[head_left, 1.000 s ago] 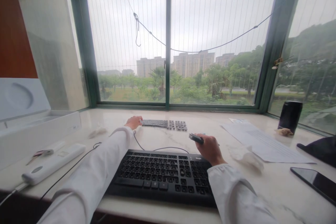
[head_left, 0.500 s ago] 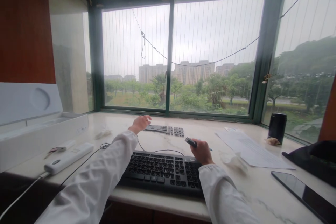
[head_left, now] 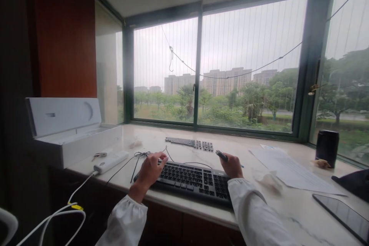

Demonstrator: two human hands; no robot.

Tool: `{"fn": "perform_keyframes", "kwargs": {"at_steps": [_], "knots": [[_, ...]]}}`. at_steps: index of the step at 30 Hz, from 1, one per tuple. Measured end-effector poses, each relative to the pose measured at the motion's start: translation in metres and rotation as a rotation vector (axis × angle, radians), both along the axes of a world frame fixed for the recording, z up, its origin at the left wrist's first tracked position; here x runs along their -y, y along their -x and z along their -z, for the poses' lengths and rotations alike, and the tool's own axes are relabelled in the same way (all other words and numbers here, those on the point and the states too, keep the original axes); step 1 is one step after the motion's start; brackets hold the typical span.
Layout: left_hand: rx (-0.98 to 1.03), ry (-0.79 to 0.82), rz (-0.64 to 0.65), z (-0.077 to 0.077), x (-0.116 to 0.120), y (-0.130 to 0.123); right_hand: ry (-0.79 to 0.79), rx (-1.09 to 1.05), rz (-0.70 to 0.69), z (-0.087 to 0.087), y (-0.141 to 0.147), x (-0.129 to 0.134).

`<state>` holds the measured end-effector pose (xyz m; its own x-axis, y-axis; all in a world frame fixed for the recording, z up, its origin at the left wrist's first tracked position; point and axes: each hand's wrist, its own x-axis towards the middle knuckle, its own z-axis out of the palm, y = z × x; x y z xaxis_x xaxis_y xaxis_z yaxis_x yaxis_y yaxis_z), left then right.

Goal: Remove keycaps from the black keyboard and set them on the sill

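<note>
A black keyboard frame point(head_left: 193, 180) lies near the counter's front edge; its keycaps look to be off. My left hand point(head_left: 151, 170) is at its left end, fingers bent together near the upper left corner; anything between them is too small to tell. Over the upper right corner, my right hand point(head_left: 231, 167) is closed around a dark tool point(head_left: 221, 156), whose tip points up and left. Behind the keyboard, loose keycaps point(head_left: 188, 143) lie in rows.
An open white box point(head_left: 92, 140) stands at the left, with a power strip point(head_left: 111, 162) and keys point(head_left: 99, 155) before it. To the right are crumpled tissue point(head_left: 267, 180), paper sheets point(head_left: 291, 169), a phone point(head_left: 343, 215) and a black cylinder point(head_left: 327, 148).
My left hand has come back from beside the loose keycaps to the keyboard's left end. My right hand still holds the tool. The view has turned left.
</note>
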<state>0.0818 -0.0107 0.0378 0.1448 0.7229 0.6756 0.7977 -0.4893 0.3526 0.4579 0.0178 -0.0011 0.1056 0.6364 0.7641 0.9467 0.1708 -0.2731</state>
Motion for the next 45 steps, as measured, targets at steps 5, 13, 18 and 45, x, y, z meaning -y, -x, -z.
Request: {"fn": "perform_keyframes", "kwargs": {"at_steps": [5,13,18,45], "knots": [[0.121,-0.025,-0.186,0.034,-0.007,0.068,-0.007,-0.017,0.023,-0.002,0.001,0.0],[0.23,0.005,-0.126,0.034,-0.001,0.074,0.028,0.008,0.064,-0.005,0.0,-0.001],[0.184,-0.045,-0.001,0.035,0.007,0.077,0.045,0.039,0.042,-0.009,0.0,-0.002],[0.007,0.058,-0.027,0.037,0.002,0.075,-0.293,-0.442,0.146,-0.037,0.028,0.027]]}}
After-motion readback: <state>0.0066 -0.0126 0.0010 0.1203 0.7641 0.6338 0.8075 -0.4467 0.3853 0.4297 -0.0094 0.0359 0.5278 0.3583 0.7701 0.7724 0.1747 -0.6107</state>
